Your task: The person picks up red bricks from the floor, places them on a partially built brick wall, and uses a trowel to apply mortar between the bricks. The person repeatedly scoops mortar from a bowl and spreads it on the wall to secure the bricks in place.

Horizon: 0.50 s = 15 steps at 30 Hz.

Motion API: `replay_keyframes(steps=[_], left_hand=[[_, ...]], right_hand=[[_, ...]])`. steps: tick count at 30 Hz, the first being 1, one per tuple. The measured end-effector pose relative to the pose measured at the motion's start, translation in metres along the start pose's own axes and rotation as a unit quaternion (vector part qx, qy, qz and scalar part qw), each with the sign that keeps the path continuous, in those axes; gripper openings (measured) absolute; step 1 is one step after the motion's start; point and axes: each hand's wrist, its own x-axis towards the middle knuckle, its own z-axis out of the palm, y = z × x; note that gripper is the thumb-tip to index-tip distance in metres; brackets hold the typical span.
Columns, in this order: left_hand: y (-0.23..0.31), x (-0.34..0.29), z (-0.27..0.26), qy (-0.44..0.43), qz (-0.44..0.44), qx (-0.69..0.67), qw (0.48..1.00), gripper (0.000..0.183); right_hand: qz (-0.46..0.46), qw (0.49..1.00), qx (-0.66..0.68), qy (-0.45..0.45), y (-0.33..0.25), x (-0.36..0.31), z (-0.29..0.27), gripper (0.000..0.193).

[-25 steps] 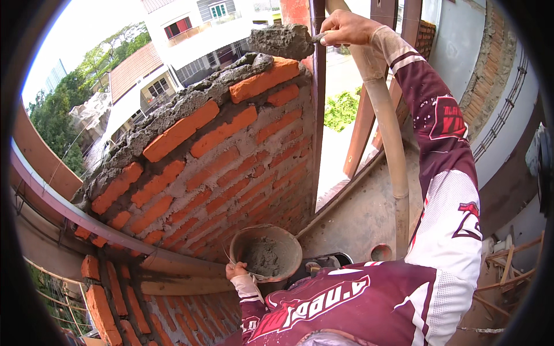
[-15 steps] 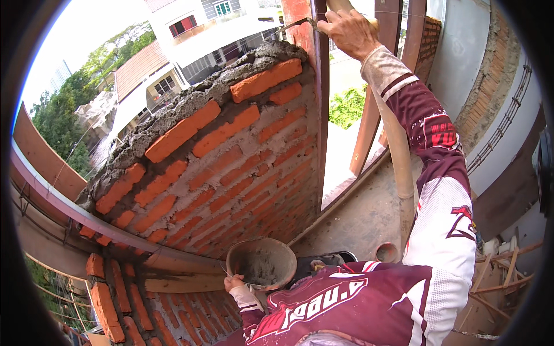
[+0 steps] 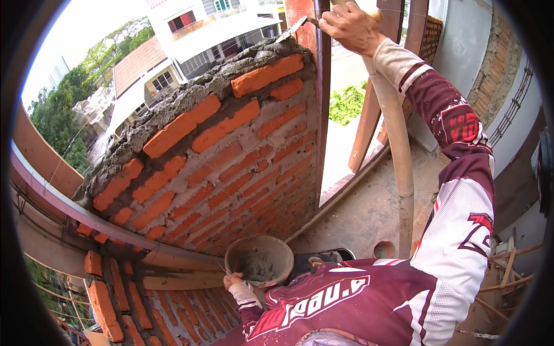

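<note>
My right hand [image 3: 353, 30] is closed around the handle of a trowel [image 3: 296, 26] at the upper middle. Its blade tip is by the far right end of the grey mortar bed [image 3: 199, 86], which runs along the top of a brick wall [image 3: 231, 167]. Low in the view, my left hand [image 3: 233, 281] grips the rim of a round bucket [image 3: 287, 254]. Wet mortar [image 3: 258, 265] lies inside that bucket, close against my body. Some of the left fingers are hidden by the bucket.
A reddish post [image 3: 309, 23] stands at the wall's right end. Beside my right arm a bamboo pole [image 3: 399, 150] leans upward from the floor [image 3: 346, 225]. A small reddish pot [image 3: 385, 249] sits by the pole's foot. A metal rail [image 3: 115, 229] crosses at left, above a lower brick wall [image 3: 190, 311].
The trowel blade has tilted, showing a paler face nearer the mortar's end. My right forearm and elbow have shifted a little rightward. The left hand still holds the bucket.
</note>
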Motion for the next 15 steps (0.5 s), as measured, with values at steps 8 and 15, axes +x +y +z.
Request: replay_keyframes(steps=[8,15], left_hand=[[-0.015,0.006,-0.006,-0.016,-0.040,-0.107,0.993,0.021],[-0.019,0.007,-0.009,-0.007,-0.032,-0.069,0.997,0.023]], right_hand=[[0.062,0.994,-0.061,-0.067,-0.001,-0.003,-0.001,0.014],[0.156,0.943,0.149,-0.254,-0.017,0.074,-0.026,0.021]])
